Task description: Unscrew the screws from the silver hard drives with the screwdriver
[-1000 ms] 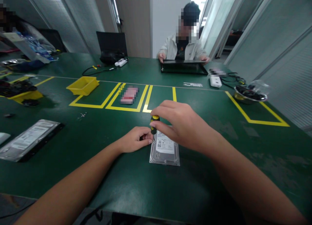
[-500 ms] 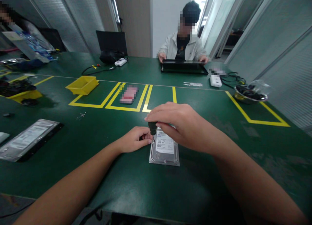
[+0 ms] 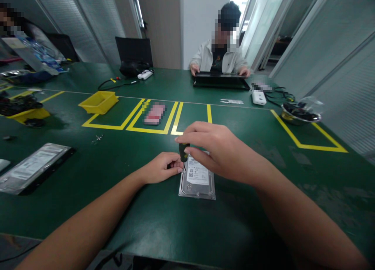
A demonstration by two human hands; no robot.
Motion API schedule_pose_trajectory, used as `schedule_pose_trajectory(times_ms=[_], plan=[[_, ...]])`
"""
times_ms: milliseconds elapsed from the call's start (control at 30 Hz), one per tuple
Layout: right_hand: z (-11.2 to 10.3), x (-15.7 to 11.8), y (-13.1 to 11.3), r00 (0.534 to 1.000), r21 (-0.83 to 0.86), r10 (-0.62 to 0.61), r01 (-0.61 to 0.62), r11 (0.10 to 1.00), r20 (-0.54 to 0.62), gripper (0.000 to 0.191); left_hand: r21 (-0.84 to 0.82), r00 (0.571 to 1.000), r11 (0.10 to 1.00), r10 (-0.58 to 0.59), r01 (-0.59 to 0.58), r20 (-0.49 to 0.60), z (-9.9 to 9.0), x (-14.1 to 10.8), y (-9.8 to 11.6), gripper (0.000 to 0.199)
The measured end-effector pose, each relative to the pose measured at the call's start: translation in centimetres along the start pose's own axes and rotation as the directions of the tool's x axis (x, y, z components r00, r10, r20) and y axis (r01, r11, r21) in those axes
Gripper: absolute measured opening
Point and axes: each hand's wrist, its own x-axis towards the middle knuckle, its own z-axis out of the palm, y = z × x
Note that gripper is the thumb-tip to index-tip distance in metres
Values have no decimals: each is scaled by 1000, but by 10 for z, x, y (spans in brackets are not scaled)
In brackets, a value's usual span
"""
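A hard drive [image 3: 197, 188] lies flat on the green table, its white label facing up. My right hand [image 3: 215, 151] is above its far part and grips the dark handle of a screwdriver [image 3: 184, 152] between thumb and fingers. The screwdriver stands nearly upright over the drive's left edge, and I cannot make out its tip. Curled at that same edge, my left hand [image 3: 164, 167] touches the drive with thumb and fingertips close below the handle. My right hand hides the far right part of the drive.
On the left lies a larger drive [image 3: 35, 166], with small screws [image 3: 98, 138] farther off. A yellow bin [image 3: 99, 102] and a blurred pink item [image 3: 155, 114] sit by taped outlines. A metal bowl [image 3: 301, 114] holds dark parts. Across the table a person holds a black panel [image 3: 221, 80].
The screwdriver handle has turned a little in my right hand, whose fingers have shifted and opened slightly around it. My left hand and the drive stay in place.
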Motion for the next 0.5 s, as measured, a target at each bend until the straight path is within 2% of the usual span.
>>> schedule_pose_trajectory(times_ms=[500], plan=[[2, -1, -2, 999, -9, 49, -49, 999, 13, 20, -33, 1000, 999, 4, -3, 7, 1, 0, 0, 19]])
